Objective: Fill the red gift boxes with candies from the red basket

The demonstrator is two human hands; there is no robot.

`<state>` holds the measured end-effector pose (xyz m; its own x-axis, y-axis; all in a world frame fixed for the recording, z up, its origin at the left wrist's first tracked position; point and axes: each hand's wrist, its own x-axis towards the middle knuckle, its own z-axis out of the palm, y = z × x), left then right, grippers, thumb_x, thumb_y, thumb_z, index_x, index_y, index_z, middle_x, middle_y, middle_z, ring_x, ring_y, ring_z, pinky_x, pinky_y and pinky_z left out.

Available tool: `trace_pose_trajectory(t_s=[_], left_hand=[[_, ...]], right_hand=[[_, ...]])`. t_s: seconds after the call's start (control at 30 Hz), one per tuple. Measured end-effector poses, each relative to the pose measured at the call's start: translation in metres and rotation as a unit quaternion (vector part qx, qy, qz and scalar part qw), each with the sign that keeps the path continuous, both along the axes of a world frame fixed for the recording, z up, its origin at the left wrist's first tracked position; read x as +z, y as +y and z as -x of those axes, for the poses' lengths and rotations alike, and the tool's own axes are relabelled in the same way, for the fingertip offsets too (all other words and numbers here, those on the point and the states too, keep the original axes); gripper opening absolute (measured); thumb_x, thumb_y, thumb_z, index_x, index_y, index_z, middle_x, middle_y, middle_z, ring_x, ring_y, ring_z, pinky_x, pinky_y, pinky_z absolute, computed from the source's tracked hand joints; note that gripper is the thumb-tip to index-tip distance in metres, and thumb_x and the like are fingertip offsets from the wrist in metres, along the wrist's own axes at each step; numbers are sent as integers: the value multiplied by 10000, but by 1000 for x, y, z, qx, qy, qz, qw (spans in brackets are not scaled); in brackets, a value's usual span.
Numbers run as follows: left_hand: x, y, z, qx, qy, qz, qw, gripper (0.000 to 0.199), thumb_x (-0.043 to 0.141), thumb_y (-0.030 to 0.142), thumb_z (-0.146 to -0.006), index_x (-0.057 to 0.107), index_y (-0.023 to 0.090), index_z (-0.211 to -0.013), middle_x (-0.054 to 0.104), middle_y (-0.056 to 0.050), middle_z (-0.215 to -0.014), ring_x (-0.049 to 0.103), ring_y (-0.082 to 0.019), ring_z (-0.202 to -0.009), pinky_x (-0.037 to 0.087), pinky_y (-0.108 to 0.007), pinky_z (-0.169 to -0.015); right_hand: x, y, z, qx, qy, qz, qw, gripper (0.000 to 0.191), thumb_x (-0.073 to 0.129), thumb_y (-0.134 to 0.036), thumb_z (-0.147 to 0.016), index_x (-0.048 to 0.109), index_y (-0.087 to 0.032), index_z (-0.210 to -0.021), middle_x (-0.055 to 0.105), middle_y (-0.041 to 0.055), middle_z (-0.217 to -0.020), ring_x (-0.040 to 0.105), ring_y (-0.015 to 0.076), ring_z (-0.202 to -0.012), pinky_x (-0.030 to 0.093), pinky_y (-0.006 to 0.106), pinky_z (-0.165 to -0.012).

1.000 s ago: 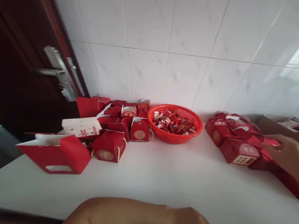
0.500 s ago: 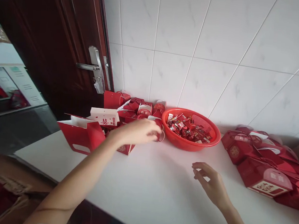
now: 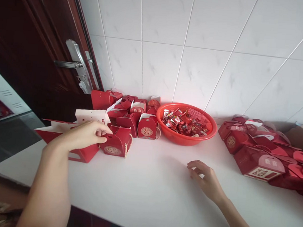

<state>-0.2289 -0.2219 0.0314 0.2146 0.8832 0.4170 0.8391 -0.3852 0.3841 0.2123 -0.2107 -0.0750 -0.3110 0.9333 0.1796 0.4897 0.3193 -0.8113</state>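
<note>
My left hand (image 3: 92, 135) pinches the upper edge of a small red box (image 3: 115, 144) with a gold emblem and rope at its side, at the left of the white table (image 3: 145, 187). Beside that hand stands a larger open red box (image 3: 86, 153), partly hidden by my forearm. My right hand (image 3: 204, 176) hovers over the table's middle right, fingers loosely curled and apart, holding nothing. A red plastic basket (image 3: 188, 141) with wrapped sweets (image 3: 184, 122) stands behind, near the wall.
Several red boxes (image 3: 147, 127) crowd the back left against the wall. More closed red boxes (image 3: 258, 163) are piled at the right. The dark door with a metal handle (image 3: 76, 64) borders the left side. A brown carton lies below the left table edge.
My left hand has moved left, from beside the basket to the small red box, and its fingers have closed on the box's edge. The view has shifted rightward. My right hand stays loosely curled.
</note>
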Motion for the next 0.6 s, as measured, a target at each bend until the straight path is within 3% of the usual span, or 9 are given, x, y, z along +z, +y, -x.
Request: trace_pose_trajectory(t_s=[0.17,0.27,0.43,0.6], left_hand=[[29,-16,-56,-43,4,54,998,226,613,376,-884,763,218,-943,661,38,-840,564,-82,-659,463,-172,-621],[36,-11,-97,-136,-44,64,988,208,617,331,-903,769,215,-985,666,9,-871,596,-108,-735,496,-215,-683],[19,14,-155,-277,-61,61,957,178,620,266,-905,781,227,-970,666,-29,-889,624,-135,-800,518,-262,-740],[-11,27,-196,-322,-22,19,946,226,556,233,-939,777,235,-988,636,-30,-863,596,-126,-763,497,-240,-690]], right_hand=[[4,-1,4,-11,17,13,1000,271,536,-454,-878,669,-218,-889,685,37,-751,668,199,-609,545,352,-658],[9,-2,9,-19,51,27,998,318,535,-503,-892,656,-212,-937,660,11,-658,674,208,-604,542,355,-676],[25,0,17,-56,154,3,986,399,515,-568,-901,605,-216,-1064,704,89,-1047,666,179,-664,533,335,-661],[45,8,24,-132,136,-64,980,458,607,-572,-832,560,-225,-1128,657,106,-1180,628,183,-767,525,328,-681]])
